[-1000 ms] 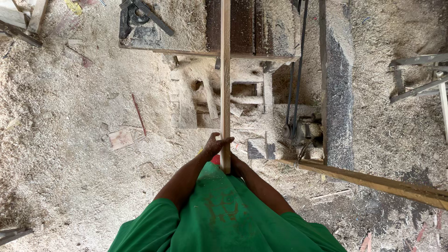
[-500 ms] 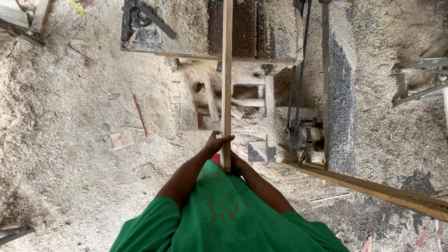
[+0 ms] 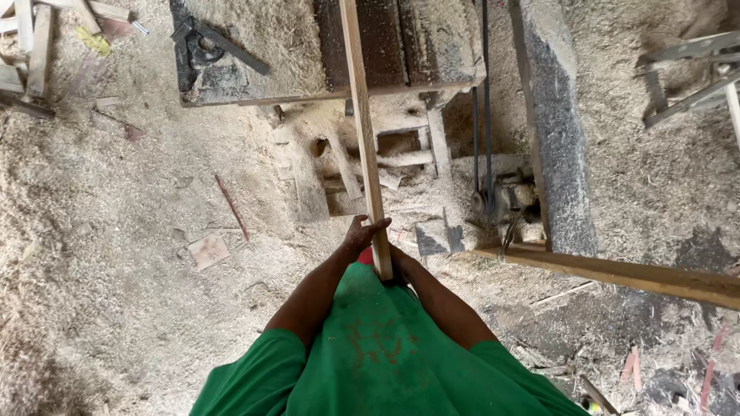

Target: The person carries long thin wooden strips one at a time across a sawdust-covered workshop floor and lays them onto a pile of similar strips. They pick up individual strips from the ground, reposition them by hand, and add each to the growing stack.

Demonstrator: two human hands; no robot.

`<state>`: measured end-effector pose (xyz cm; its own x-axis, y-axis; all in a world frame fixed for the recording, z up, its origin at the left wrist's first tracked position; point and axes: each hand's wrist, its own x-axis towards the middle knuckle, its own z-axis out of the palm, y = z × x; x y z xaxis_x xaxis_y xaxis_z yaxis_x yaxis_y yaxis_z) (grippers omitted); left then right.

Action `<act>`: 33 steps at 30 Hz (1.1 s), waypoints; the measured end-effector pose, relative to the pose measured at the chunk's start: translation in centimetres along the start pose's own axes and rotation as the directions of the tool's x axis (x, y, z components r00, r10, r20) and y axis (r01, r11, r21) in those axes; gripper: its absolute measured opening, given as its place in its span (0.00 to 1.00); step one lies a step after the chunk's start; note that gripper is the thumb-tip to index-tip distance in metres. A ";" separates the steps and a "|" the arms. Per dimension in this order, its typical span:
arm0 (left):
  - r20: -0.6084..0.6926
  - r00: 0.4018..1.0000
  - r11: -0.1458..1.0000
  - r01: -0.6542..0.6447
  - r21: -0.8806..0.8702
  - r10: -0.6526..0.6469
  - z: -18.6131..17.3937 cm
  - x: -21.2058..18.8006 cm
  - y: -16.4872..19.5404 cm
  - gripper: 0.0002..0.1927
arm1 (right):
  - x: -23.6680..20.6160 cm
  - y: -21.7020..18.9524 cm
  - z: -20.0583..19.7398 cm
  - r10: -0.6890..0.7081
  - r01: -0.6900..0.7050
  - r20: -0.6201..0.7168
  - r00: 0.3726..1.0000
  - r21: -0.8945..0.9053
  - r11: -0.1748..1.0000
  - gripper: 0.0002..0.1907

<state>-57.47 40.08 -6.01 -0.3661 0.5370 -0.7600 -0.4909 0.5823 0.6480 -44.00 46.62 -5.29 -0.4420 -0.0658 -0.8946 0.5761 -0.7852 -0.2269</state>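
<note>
Over the sawdust-covered floor (image 3: 100, 308), seen from above: a person in a green shirt (image 3: 378, 354) holds the near end of a long narrow wooden strip (image 3: 364, 131). The strip runs straight away from the body, crosses the machine table (image 3: 254, 69) coated in sawdust, and leaves the top of the view.

Left hand (image 3: 361, 233): laid against the left side of the strip near its close end, fingers (image 3: 378, 224) curled up and over the top edge, touching the wood. Grip looks closed on the strip.

Right hand (image 3: 398, 266): mostly hidden behind the strip and shirt, just to the strip's right at its very end. Whether its fingers are wrapped round the wood cannot be told.

Strip end sits between the two hands, close to the belly.

Surroundings: drive belt (image 3: 486, 100) right of the table, a thick grey beam (image 3: 556, 139) beside it, a longer wooden plank (image 3: 617, 273) lying crosswise at right, wood offcuts (image 3: 31, 38) at upper left.
</note>
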 end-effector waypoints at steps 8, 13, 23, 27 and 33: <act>0.021 1.000 0.998 0.007 -0.066 -0.005 -0.1 1.9 -0.2 0.62 | 1.1 -1.0 -0.7 -0.046 0.044 0.080 0.996 0.023 0.999 0.32; 0.023 0.999 0.994 0.027 -0.107 -0.024 -0.4 2.3 0.4 0.62 | 1.7 -1.8 -1.0 -0.083 0.079 0.108 0.991 0.041 0.996 0.31; 0.059 0.997 0.991 0.051 -0.126 -0.044 -1.1 3.8 1.6 0.63 | 2.5 -3.1 -0.2 -0.169 0.164 0.136 0.976 0.051 0.985 0.31; 0.073 0.996 0.986 0.058 -0.154 -0.047 -1.4 4.0 2.0 0.63 | 2.6 -3.7 -0.1 -0.166 0.168 0.130 0.977 -0.003 0.986 0.32; 0.076 0.996 0.989 0.053 -0.138 -0.043 -1.8 4.3 3.2 0.64 | 2.8 -4.7 0.1 -0.209 0.216 0.113 0.971 -0.049 0.975 0.31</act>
<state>-62.06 43.15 -7.32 -0.2840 0.5563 -0.7809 -0.6142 0.5199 0.5937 -48.05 50.10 -6.68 -0.6278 0.0307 -0.7778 0.4999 -0.7501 -0.4330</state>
